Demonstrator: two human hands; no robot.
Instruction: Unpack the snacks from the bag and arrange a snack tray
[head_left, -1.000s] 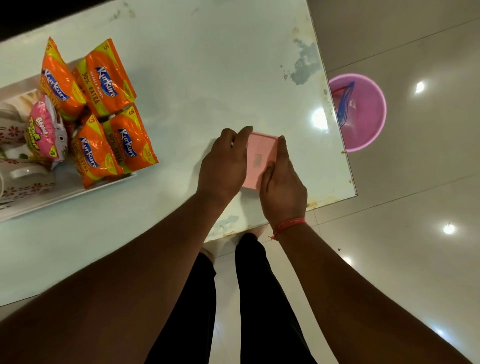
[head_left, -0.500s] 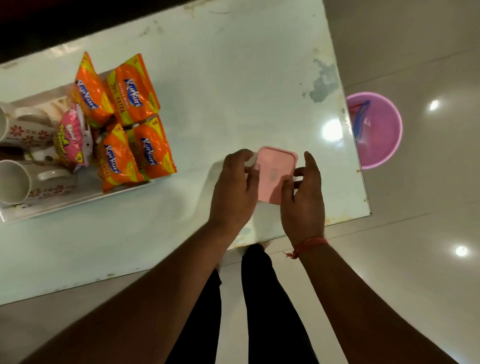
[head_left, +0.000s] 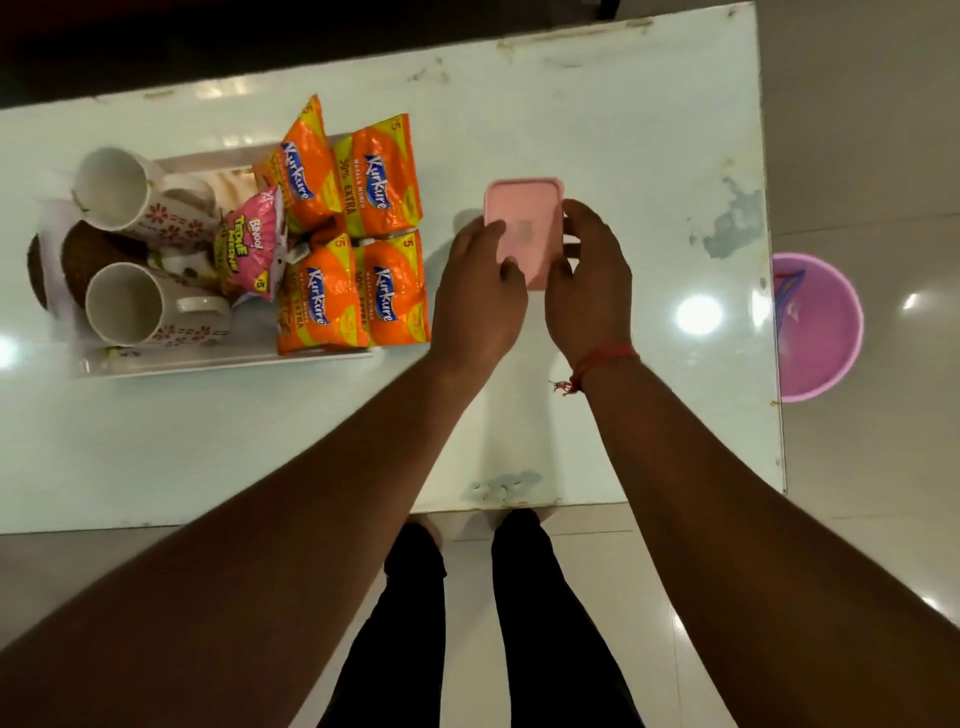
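Note:
A small pink lidded box (head_left: 524, 218) is held above the pale table (head_left: 597, 130), gripped from both sides by my left hand (head_left: 480, 296) and my right hand (head_left: 589, 280). To the left, a white tray (head_left: 218, 361) carries several orange Kurkure packets (head_left: 382, 179), a pink Bingo packet (head_left: 254, 241) and two white flowered mugs (head_left: 132, 306) lying on their sides. No snack bag is in view.
A brown coconut (head_left: 91, 254) lies at the tray's left end. On the shiny floor right of the table stands a pink bucket (head_left: 826, 338). The table's near edge runs just in front of my legs (head_left: 519, 623).
The box, still held in both hands, has travelled from the table's near right corner toward the middle, closer to the tray. My view has shifted, and both mugs now show.

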